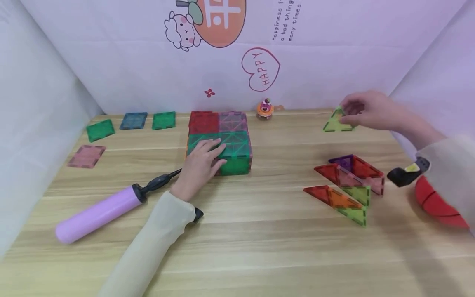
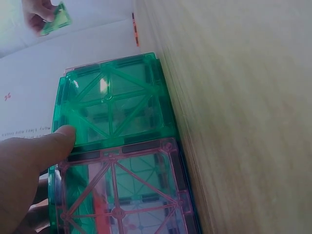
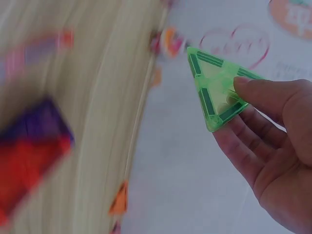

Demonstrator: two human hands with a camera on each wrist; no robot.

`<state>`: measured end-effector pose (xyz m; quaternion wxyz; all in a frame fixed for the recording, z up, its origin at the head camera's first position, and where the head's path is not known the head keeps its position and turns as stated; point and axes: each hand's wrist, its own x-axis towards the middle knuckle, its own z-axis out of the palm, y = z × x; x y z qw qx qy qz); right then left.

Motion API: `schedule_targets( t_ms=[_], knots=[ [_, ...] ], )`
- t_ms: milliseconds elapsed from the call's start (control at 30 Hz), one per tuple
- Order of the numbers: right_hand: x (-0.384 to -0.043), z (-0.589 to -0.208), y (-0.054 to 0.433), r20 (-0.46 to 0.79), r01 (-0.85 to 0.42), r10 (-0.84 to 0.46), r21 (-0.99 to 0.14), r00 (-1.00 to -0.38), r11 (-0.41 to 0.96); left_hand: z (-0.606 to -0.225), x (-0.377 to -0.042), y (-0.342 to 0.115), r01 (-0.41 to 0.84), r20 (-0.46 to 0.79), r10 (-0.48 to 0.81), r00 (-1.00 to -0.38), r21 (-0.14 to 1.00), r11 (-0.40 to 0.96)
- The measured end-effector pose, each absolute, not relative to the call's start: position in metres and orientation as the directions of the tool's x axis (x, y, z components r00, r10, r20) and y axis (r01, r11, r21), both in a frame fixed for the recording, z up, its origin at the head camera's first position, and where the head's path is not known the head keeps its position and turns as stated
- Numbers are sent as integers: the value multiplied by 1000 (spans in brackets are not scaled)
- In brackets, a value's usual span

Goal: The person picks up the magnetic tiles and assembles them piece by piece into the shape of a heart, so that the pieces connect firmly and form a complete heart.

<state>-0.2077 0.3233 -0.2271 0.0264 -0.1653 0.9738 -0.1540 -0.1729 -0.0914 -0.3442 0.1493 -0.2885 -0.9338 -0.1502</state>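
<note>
A block built of translucent magnetic tiles [image 1: 237,164] stands mid-table, with green, red and purple squares on top. My left hand [image 1: 198,167] rests on its green top with the fingers spread; in the left wrist view the thumb [image 2: 61,141] touches the green tile [image 2: 109,100]. At the far right, my right hand [image 1: 375,113] pinches a light green triangle tile [image 1: 334,123] above the table. The right wrist view shows this triangle [image 3: 207,83] between thumb and fingers. Below that hand stand several joined triangle tiles [image 1: 345,177] in red, orange, green, pink and purple.
Loose square tiles lie at the left, among them a blue one [image 1: 133,121] and a pink one [image 1: 87,156]. A lilac hand pump [image 1: 98,214] lies left of my forearm. A small toy figure [image 1: 265,109] stands by the back wall. A red ball [image 1: 438,204] sits at the right.
</note>
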Motion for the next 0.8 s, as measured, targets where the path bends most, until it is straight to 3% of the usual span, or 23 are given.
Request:
schedule_targets(
  t_ms=[400, 667, 800],
  knots=[
    [-140, -266, 221, 173, -458, -440, -539, -881, 707, -343, -170, -89, 561, 344, 475, -810, 221, 798],
    [-133, -319, 171, 135, -393, -424, -688, -896, 611, -344, -171, -90, 569, 354, 480, -803, 213, 794],
    [-132, -339, 159, 108, -371, -427, -710, -898, 598, -343, -171, -89, 580, 361, 490, -793, 205, 788]
  ],
)
